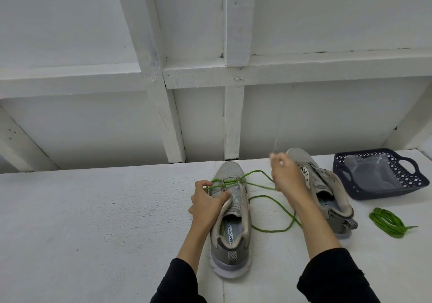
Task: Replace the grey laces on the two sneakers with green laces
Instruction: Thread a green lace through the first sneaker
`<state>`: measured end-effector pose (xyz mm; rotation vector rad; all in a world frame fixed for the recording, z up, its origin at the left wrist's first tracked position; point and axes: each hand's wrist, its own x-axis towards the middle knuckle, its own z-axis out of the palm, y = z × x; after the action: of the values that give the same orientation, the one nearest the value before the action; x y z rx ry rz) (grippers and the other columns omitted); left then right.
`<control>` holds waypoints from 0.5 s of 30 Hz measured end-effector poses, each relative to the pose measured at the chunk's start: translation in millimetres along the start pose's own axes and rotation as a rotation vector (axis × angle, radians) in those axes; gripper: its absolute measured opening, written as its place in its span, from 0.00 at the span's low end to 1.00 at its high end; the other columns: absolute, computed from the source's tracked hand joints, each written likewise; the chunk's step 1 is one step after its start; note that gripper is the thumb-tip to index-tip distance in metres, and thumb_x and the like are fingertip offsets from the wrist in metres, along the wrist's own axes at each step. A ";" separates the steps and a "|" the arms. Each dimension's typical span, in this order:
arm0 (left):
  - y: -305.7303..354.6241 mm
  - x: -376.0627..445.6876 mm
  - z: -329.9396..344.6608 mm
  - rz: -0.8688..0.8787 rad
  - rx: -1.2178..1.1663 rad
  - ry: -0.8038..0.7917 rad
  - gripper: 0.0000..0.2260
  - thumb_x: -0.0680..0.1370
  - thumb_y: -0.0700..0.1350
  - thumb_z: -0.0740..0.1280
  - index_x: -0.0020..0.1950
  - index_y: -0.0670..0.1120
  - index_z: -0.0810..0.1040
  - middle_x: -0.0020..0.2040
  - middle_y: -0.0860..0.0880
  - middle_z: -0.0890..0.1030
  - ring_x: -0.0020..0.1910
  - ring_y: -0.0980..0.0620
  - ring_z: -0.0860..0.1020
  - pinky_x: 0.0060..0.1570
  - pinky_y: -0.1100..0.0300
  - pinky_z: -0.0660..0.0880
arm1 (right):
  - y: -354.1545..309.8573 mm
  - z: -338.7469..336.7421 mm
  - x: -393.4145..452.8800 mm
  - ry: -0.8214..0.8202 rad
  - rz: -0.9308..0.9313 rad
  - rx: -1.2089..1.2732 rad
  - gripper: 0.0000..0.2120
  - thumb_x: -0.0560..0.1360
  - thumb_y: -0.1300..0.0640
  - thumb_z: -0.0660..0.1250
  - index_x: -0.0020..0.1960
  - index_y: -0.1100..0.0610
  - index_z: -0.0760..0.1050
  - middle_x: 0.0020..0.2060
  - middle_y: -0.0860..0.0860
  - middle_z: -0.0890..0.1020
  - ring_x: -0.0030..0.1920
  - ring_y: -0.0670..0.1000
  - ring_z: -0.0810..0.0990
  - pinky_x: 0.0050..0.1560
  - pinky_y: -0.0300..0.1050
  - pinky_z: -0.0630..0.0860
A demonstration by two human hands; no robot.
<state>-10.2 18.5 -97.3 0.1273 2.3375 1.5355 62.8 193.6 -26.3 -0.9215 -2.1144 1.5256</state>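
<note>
Both forearms in black sleeves reach forward over the white painted table (93, 209). The left hand (207, 203) grips the tongue edge of the near grey mesh sneaker (230, 221), fingers curled. The right hand (286, 175) is raised, fingertips pinching the bright green lace (268, 228) threaded through that sneaker's front eyelets. A second grey sneaker (327, 193), a coiled green lace (389, 224) and a dark blue plastic basket (383, 174) lie to the right, below a white panelled wall (93, 116).

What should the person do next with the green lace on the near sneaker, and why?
Probably pull the lace end through with the right hand, raised and pinching it. The green lace crosses only the front eyelets of the near sneaker and lies slack in a loop on the table, while the left hand steadies the eyelet edge.
</note>
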 end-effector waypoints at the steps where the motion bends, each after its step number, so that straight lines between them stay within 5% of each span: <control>1: -1.6 0.9 -1.1 0.025 -0.024 0.008 0.22 0.59 0.64 0.70 0.49 0.64 0.67 0.51 0.52 0.77 0.54 0.49 0.76 0.59 0.45 0.71 | 11.7 6.3 -0.5 -0.069 -0.011 -0.238 0.12 0.80 0.49 0.59 0.43 0.56 0.70 0.34 0.48 0.72 0.33 0.48 0.70 0.31 0.40 0.65; 4: 6.2 0.2 -10.7 0.165 -0.172 0.046 0.13 0.72 0.47 0.73 0.51 0.59 0.74 0.48 0.51 0.77 0.49 0.51 0.75 0.49 0.60 0.74 | 42.2 31.5 -4.2 -0.303 0.001 -0.430 0.08 0.78 0.53 0.63 0.42 0.53 0.76 0.39 0.49 0.78 0.42 0.50 0.76 0.40 0.42 0.69; 6: 11.6 3.4 -21.5 0.231 -0.287 0.088 0.10 0.76 0.36 0.68 0.51 0.52 0.78 0.45 0.52 0.79 0.44 0.55 0.74 0.43 0.68 0.73 | 47.8 46.8 -8.1 -0.277 -0.001 -0.359 0.11 0.80 0.55 0.61 0.38 0.51 0.72 0.37 0.50 0.78 0.39 0.51 0.75 0.39 0.43 0.68; 9: 16.0 6.3 -29.8 0.256 -0.359 0.047 0.11 0.77 0.35 0.68 0.55 0.48 0.81 0.47 0.52 0.81 0.41 0.64 0.77 0.43 0.72 0.73 | 48.2 66.5 -13.5 -0.162 0.021 -0.175 0.12 0.82 0.57 0.56 0.40 0.56 0.71 0.36 0.51 0.76 0.40 0.51 0.72 0.36 0.41 0.65; 15: 0.1 -4.3 -12.1 0.206 -0.389 -0.122 0.18 0.75 0.40 0.71 0.65 0.49 0.78 0.60 0.52 0.81 0.56 0.62 0.79 0.52 0.68 0.76 | 45.0 78.5 -9.2 0.152 0.381 0.875 0.12 0.82 0.59 0.55 0.42 0.58 0.70 0.37 0.56 0.78 0.37 0.52 0.76 0.42 0.47 0.73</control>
<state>-10.1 6.9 -91.9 0.3620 1.9394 1.9896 32.4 141.8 -94.7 -1.0522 -0.9847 2.1848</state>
